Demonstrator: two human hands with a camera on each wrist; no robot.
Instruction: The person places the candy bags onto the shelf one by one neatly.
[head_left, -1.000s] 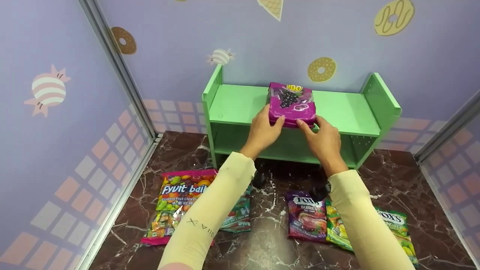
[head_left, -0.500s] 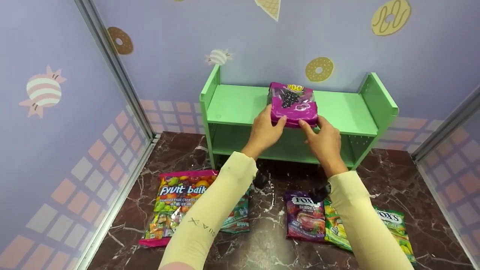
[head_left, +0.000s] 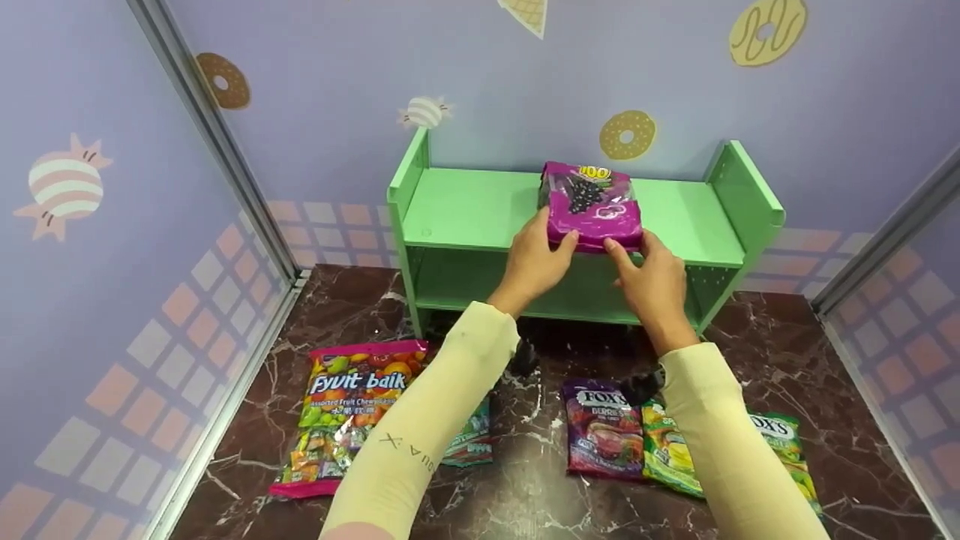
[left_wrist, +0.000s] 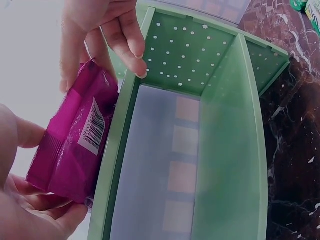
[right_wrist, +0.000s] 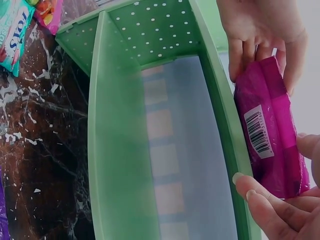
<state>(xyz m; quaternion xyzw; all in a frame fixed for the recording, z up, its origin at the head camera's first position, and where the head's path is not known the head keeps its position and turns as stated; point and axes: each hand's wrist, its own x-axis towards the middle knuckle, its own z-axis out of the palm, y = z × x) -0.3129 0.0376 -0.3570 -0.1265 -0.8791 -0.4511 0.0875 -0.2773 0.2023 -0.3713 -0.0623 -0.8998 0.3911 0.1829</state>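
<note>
A glossy purple candy bag (head_left: pixel 598 201) with dark grapes printed on it lies on the top board of a green two-tier shelf (head_left: pixel 480 202). Its near end reaches the board's front edge. My left hand (head_left: pixel 534 259) grips its left corner, thumb at the front. At the right corner my right hand (head_left: pixel 654 281) holds it the same way. From below, the left wrist view shows the bag's barcode side (left_wrist: pixel 87 132) jutting over the edge, fingers curled beneath it. The right wrist view shows the barcode label (right_wrist: pixel 258 131) facing the camera.
On the dark marbled floor, a Fyvit baik candy bag (head_left: pixel 358 401) and a teal bag (head_left: pixel 472 439) lie at left. A purple Fox's bag (head_left: pixel 604 431) and green-yellow bags (head_left: pixel 667 454) lie at right. Shelf side panels (head_left: pixel 746 199) rise at both ends; patterned walls (head_left: pixel 337 90) surround.
The candy bag, with both hands on it, has shifted slightly to the right along the shelf's top board. The head view has also turned a little to the right.
</note>
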